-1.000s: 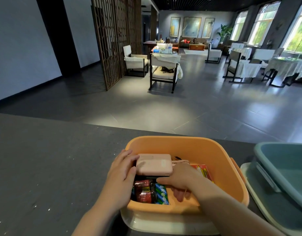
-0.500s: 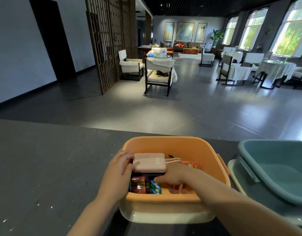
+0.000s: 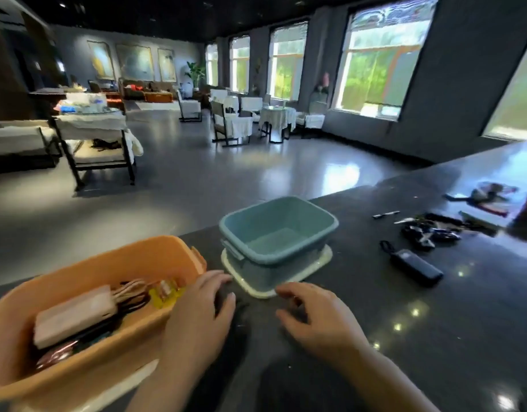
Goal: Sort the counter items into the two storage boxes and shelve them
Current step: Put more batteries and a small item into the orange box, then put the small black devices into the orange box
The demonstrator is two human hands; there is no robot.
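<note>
Orange box (image 3: pixel 87 281) sits lower left, partly cut off by the frame edge; inside, a pink case (image 3: pixel 75 315), cords and blurred packets. Teal box (image 3: pixel 278 233) stands centre on a pale lid. Left hand (image 3: pixel 197 319) and right hand (image 3: pixel 318 319) hover between them, fingers loosely spread, holding nothing. Dark items at right are smeared, unreadable.

Single head-worn wide-angle view, looking forward and down across the dark tabletop (image 3: pixel 405 337) from close above, both hands low in frame, orange box (image 3: pixel 78 373) at lower left, lounge with chairs and windows stretching far beyond.
</note>
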